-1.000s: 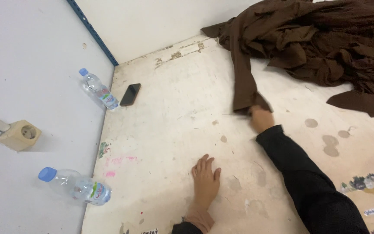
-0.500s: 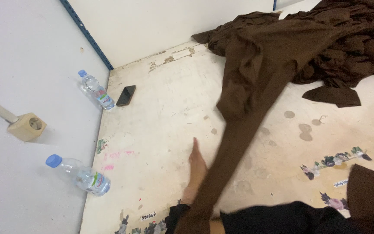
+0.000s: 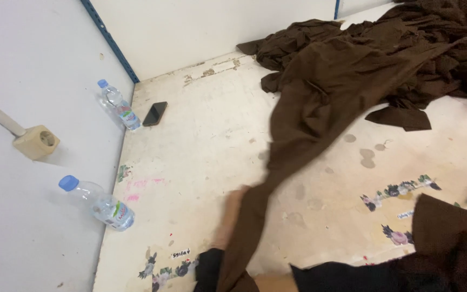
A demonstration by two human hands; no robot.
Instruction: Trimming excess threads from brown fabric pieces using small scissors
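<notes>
I have one view only, from the head camera, looking steeply down and forward over a worn table top (image 3: 201, 135) toward the white wall (image 3: 212, 27) behind it. It sits close above the near edge, tilted, so the wall corner runs diagonally.

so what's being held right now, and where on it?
Brown cloth, pulled toward the person by its near end; the grip itself is hidden at the frame bottom. Left hand lies flat beneath it.
</notes>
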